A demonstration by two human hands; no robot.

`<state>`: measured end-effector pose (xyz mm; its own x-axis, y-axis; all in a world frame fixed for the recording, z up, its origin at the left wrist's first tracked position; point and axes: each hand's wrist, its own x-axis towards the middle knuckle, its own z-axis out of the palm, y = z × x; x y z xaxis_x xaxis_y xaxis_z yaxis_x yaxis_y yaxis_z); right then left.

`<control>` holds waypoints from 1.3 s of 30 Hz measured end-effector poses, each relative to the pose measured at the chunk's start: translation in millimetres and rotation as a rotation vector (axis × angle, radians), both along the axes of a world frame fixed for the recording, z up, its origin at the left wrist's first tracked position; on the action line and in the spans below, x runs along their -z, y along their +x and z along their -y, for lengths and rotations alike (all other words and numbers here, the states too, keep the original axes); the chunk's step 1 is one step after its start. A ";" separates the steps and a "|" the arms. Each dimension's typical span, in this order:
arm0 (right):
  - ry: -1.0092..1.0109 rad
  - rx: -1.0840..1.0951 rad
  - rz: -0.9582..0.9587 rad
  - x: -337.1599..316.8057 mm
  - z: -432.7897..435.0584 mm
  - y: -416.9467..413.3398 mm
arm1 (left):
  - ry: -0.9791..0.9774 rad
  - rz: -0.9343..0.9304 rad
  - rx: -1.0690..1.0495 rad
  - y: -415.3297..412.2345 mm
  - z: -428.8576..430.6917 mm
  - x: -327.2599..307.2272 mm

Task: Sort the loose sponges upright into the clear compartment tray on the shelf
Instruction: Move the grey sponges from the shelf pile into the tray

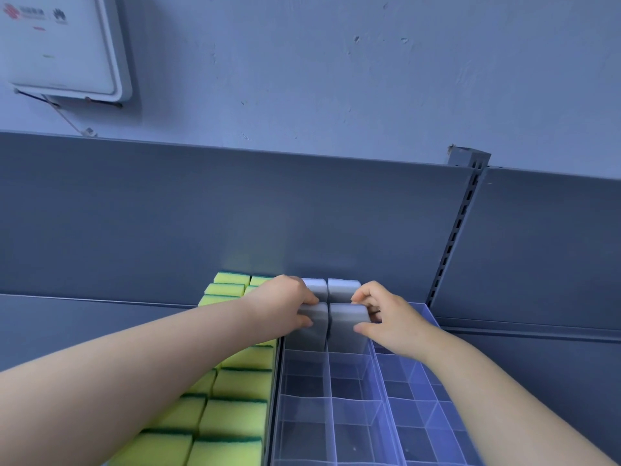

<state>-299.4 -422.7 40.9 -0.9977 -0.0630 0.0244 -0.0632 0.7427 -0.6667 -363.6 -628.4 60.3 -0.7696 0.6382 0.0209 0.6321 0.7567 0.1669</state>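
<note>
A clear compartment tray (331,408) lies on the shelf, running away from me. Two pale grey sponges (342,286) stand upright in its far cells. In front of them stand two more. My left hand (285,302) grips the left grey sponge (314,326) by its top edge. My right hand (391,319) grips the right grey sponge (347,327), thumb in front and fingers behind. Both sponges stand upright in adjoining cells. The nearer cells of the tray hold nothing.
Rows of yellow-and-green sponges (235,415) stand upright to the left, partly under my left forearm. A second clear tray (423,391) lies to the right. The grey shelf back panel (235,223) rises behind, with a slotted upright post (453,237) at right.
</note>
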 end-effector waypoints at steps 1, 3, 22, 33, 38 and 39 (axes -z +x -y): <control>0.001 0.000 0.007 0.1 -0.2 0.2 | 0.005 -0.003 -0.001 0.3 0.6 1.0; 0.030 0.006 0.013 2.4 -0.6 0.4 | 0.014 -0.006 -0.001 1.0 1.6 2.6; 0.323 0.021 -0.142 -10.2 21.0 22.5 | 0.024 -0.150 0.175 14.3 10.1 -4.6; 0.464 0.024 -0.323 -28.9 20.2 105.8 | -0.103 -0.398 0.193 102.1 -7.7 -30.2; 0.445 0.123 -0.364 -29.6 -20.3 201.5 | -0.121 -0.413 0.220 187.9 -54.5 -31.9; 0.441 0.149 -0.361 -26.4 -31.2 226.0 | -0.126 -0.408 0.233 209.2 -67.2 -29.7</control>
<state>-73.3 -391.6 67.4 -0.9301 -0.0044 0.3672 -0.1027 0.9631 -0.2487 -154.4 -561.2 90.0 -0.5514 0.8092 0.2027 0.7817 0.5860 -0.2132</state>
